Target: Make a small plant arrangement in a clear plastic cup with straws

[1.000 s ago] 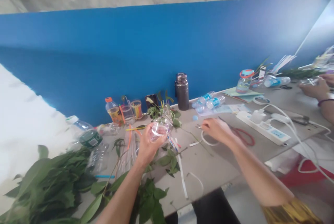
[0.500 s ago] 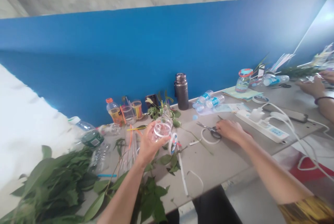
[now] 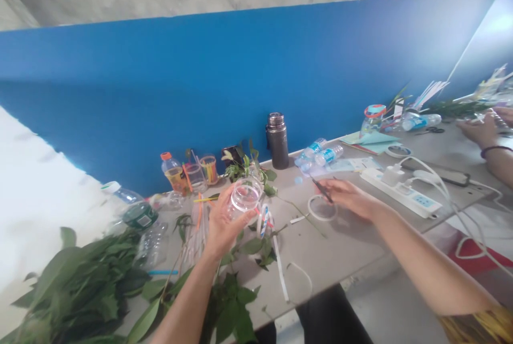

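Note:
My left hand (image 3: 219,229) is closed around a clear plastic cut bottle (image 3: 245,200) with a white band near its rim, the opening tilted toward me. Beside that hand, a blue-and-white striped ring (image 3: 263,221) hangs or lies by the bottle; I cannot tell if it is attached. Over the table on the right, my right hand (image 3: 350,198) grips dark-handled scissors (image 3: 321,190), their blades pointing up and left. Just beneath them lies a white ring (image 3: 323,217) on the tabletop. A white strip (image 3: 280,266) rests between my arms.
Large green leaves (image 3: 92,280) cover the left side. A dark thermos (image 3: 277,141) stands against the blue partition (image 3: 240,82), near plastic bottles (image 3: 328,155). A white power strip (image 3: 401,193) with cables lies to the right. Another person's hand (image 3: 481,129) is at far right.
My right hand has raised the scissors from the table, turning them more upright. My left hand and the cut bottle have shifted slightly left in view.

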Available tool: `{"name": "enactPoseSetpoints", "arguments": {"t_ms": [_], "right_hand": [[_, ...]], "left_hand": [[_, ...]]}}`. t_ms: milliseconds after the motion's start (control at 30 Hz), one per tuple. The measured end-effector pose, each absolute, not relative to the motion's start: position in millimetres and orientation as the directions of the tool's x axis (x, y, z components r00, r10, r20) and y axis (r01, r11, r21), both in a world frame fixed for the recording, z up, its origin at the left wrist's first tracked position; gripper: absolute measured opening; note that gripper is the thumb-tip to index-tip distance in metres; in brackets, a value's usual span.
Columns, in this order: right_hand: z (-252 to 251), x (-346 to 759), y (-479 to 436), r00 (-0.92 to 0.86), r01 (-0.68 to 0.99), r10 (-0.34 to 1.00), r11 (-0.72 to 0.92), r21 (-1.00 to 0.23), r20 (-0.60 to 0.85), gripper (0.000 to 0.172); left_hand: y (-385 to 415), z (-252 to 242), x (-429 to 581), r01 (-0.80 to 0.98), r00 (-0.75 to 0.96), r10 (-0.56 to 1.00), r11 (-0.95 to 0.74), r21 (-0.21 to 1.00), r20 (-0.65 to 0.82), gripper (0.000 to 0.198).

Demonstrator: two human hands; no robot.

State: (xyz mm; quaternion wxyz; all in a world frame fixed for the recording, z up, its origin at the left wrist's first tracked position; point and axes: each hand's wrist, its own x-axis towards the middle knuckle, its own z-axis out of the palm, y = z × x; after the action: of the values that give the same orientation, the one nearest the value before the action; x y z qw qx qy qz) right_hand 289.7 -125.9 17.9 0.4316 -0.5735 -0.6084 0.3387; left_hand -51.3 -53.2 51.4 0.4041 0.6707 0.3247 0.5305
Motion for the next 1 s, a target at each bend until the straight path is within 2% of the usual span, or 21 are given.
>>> {"name": "enactPoseSetpoints", "arguments": {"t_ms": [67,100,167,233,333,433,600,767,833,1000], "right_hand": [[15,267,-122,0.024,0.180,0.983,0.174,-0.968,0.181,0.049],[14,254,-118,0.059,0.140,0.980,0.180,-0.974,0.190,0.046],[13,226,-109,0.120,0.140,0.976,0.163,-0.977,0.180,0.037],[13,200,-98,0.103,0.173,0.974,0.180,-0.968,0.200,0.037],[16,171,-82,-0.009,0.246,0.937,0.340,-0.908,0.348,0.041],[13,156,-68,-0.101,0.138,0.921,0.387,-0.912,0.376,0.036],[-8,145,-58,-0.193,-0.171,0.946,0.228,-0.959,0.259,0.044],[-17,137,-68,-0.359,-0.441,0.920,-0.021,-0.897,0.155,0.050],[-17,134,-73,-0.409,-0.452,0.901,-0.063,-0.890,0.144,0.046],[-19,142,-77,-0.393,-0.362,0.910,-0.020,-0.932,0.134,0.039]], "left_hand": [[-55,52,-51,0.009,0.233,0.867,-0.456,0.890,0.441,0.071],[-55,52,-50,0.006,0.239,0.865,-0.456,0.890,0.442,0.071],[-56,51,-50,-0.017,0.262,0.860,-0.449,0.894,0.437,0.070],[-55,50,-50,-0.065,0.282,0.862,-0.422,0.904,0.422,0.070],[-52,46,-51,-0.168,0.300,0.867,-0.364,0.916,0.399,0.069],[-48,43,-53,-0.247,0.311,0.869,-0.317,0.916,0.385,0.069],[-46,42,-53,-0.305,0.325,0.868,-0.279,0.911,0.375,0.069],[-46,40,-51,-0.339,0.302,0.868,-0.288,0.896,0.394,0.068],[-46,41,-51,-0.331,0.289,0.865,-0.311,0.891,0.410,0.068],[-46,48,-54,-0.295,0.235,0.870,-0.361,0.885,0.433,0.065]]}}
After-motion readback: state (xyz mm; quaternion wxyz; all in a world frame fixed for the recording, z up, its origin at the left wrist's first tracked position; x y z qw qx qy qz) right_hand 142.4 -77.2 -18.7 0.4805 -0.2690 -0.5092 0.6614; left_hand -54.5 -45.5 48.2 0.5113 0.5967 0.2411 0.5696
